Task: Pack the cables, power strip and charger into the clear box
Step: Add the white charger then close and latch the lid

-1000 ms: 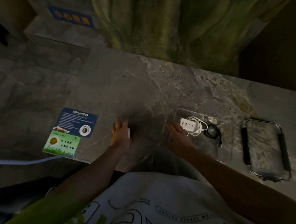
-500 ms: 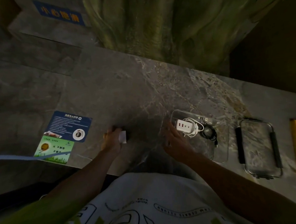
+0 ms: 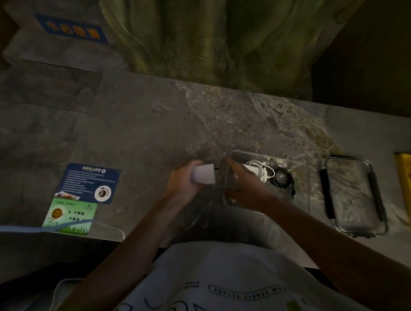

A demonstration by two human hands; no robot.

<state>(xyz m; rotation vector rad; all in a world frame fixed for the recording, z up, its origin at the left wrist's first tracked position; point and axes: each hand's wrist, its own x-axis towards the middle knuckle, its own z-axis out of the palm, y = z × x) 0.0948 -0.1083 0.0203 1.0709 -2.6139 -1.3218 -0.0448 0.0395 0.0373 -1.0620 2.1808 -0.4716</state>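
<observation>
Head view: my left hand [image 3: 182,180] grips the white plastic charger [image 3: 203,174], right hand [image 3: 247,186] on the clear plastic box [image 3: 284,160], grip unclear; the charger may snag the rim and drop.

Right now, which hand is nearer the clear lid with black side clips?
Right. The right hand is at the clear plastic box, left of the clear lid; the left hand, gripping the white charger, is farther left.

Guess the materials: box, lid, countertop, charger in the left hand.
Clear rectangular box: transparent glossy plastic, probably; contents show through. Clear flat lid: same, with black matte clips. Grey veined countertop: polished marble-look stone or laminate. White blocky charger: smooth matte plastic.
</observation>
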